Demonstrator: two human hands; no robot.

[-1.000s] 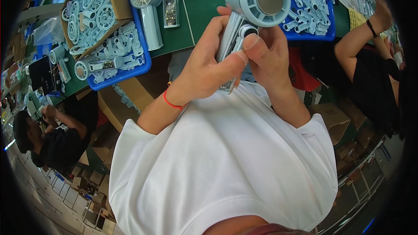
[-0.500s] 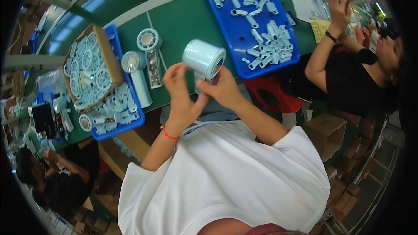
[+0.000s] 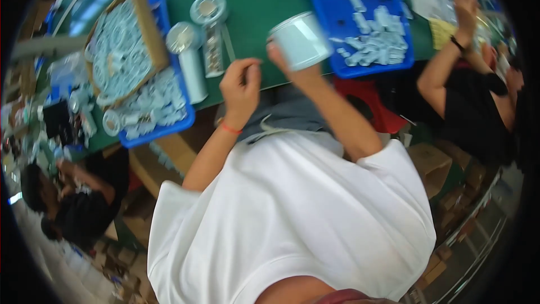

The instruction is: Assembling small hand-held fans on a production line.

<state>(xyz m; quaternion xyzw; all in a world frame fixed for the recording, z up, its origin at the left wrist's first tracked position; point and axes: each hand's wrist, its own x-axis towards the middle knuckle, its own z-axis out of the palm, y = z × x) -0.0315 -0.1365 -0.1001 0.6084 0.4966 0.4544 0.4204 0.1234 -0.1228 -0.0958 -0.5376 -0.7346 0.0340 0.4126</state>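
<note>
My right hand (image 3: 301, 73) grips a pale blue cylindrical housing (image 3: 304, 42), raised over the table's near edge beside the large blue tray. Its side is turned up, and motion blurs it a little. My left hand (image 3: 242, 87) hangs apart from the housing, its fingers curled in toward the thumb; whether something small is inside them is hidden. Left of that hand, two pale blue handheld fans lie on the green table: one fan (image 3: 188, 59) has a closed handle, while the other fan (image 3: 211, 34) shows metallic parts in its open handle.
At right, a blue tray (image 3: 326, 17) carries many pale blue handle pieces. A cardboard box (image 3: 147, 34) of ring-shaped parts rests on another blue tray (image 3: 183, 115) at left. A person (image 3: 467, 93) works at the right; another person (image 3: 73, 197) sits at lower left.
My right hand has carried the housing to the right, turning its open end out of sight. My left hand has come off it and curled its fingers. The whole view has shifted.
</note>
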